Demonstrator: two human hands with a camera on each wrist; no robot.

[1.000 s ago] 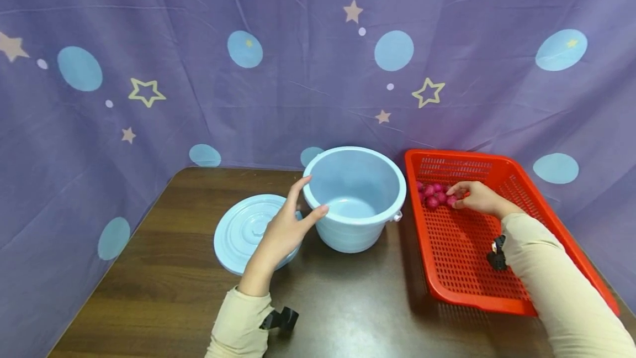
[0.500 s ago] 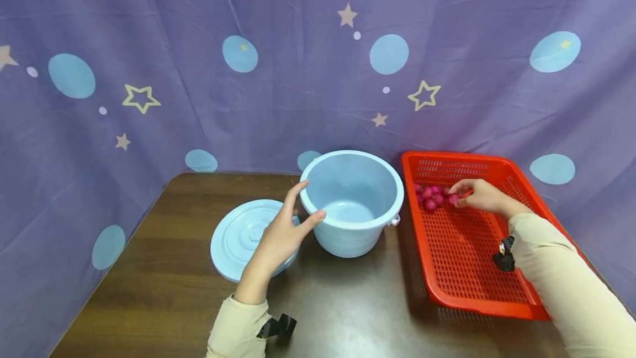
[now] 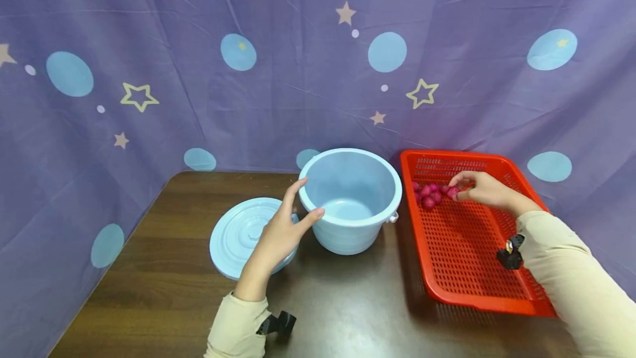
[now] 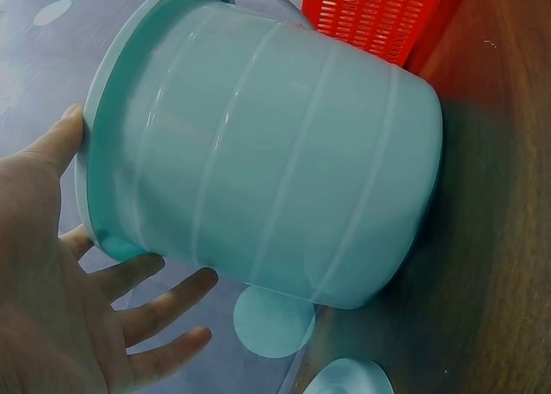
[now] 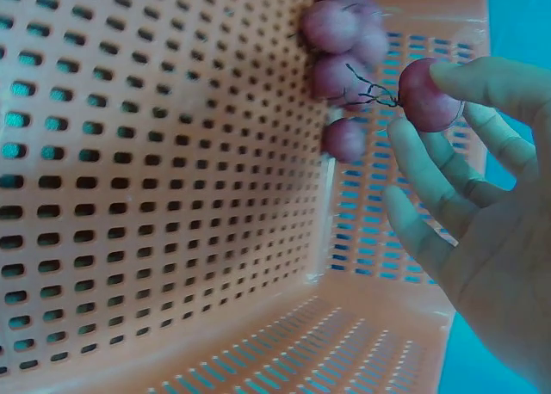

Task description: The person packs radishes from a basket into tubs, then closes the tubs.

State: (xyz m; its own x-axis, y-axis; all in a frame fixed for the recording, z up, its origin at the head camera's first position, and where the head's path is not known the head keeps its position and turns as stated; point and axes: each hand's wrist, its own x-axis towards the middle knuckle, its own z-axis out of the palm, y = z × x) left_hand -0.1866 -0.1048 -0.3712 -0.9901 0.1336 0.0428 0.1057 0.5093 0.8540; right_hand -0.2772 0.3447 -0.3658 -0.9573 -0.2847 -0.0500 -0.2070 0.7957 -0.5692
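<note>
My left hand (image 3: 281, 231) rests at the rim of a light blue bucket (image 3: 349, 236), thumb and index fingertip touching it. Its other fingers spread along the bucket's outside in the left wrist view. Inside the red basket (image 3: 427, 269), my right hand (image 3: 487, 188) pinches a small round magenta radish (image 5: 428, 95) between thumb and fingers. Thin dark root strands trail from that radish. Several more radishes (image 3: 428, 196) lie clustered at the basket's left side, close beside the held one.
A round light blue lid (image 3: 238, 236) lies on the brown wooden table (image 3: 149, 269), left of the bucket and partly behind my left forearm. The basket stands right of the bucket. A purple curtain (image 3: 278, 109) hangs behind the table.
My right hand has drawn the pinched radish slightly up and right, away from the cluster. The left hand stays at the bucket rim; the head view shifts a little.
</note>
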